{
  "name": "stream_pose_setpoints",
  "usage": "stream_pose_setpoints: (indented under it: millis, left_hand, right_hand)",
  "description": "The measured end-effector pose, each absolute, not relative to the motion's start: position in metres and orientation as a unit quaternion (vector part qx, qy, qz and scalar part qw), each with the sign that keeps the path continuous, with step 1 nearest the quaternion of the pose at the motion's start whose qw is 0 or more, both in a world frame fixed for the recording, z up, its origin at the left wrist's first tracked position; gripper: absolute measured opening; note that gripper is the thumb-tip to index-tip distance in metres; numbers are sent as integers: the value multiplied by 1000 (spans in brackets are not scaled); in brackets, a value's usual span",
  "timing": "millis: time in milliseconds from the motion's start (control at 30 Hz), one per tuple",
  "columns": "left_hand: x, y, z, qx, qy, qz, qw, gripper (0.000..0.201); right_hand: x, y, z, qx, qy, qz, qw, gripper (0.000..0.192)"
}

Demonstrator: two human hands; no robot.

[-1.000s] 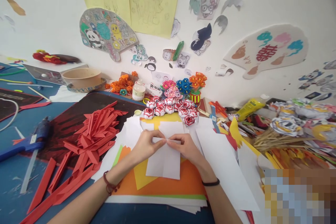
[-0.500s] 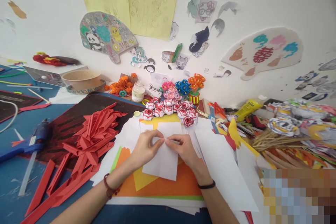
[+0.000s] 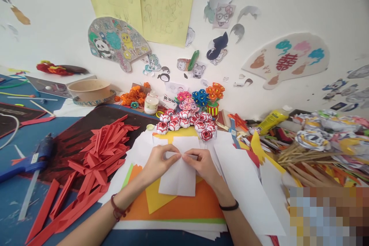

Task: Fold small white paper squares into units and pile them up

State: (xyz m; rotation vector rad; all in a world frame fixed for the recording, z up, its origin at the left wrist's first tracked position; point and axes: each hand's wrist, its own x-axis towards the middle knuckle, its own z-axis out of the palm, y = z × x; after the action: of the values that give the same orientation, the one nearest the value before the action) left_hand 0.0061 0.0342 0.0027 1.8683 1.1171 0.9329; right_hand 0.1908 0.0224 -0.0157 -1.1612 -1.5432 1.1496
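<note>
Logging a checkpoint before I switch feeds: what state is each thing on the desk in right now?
white paper sheet: creased, pinched at its top fold
left hand: fingers pinching the fold
right hand: fingers pinching the fold
red paper strips: folded, piled
glue bottle: upright, cap off
glue gun: lying flat

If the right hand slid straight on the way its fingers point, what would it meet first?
The right hand points left across the white paper, so it would probably meet the left hand, whose fingertips sit almost against it.

Paper sheet (image 3: 178, 178) on stacked card (image 3: 184, 207), folded strips (image 3: 100, 150) left, paper flowers (image 3: 187, 119) behind, glue gun (image 3: 29, 159) far left
</note>
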Motion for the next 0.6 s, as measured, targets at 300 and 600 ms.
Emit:
stream_pose_setpoints:
  millis: [300,600]
  left_hand:
    - [9,30,2,750,456,334,343,23]
    - [6,36,3,723,437,370,387,20]
  right_hand:
    - [183,18,-10,-472,-611,433,466,20]
    - [188,21,-14,-484,-612,436,449,23]
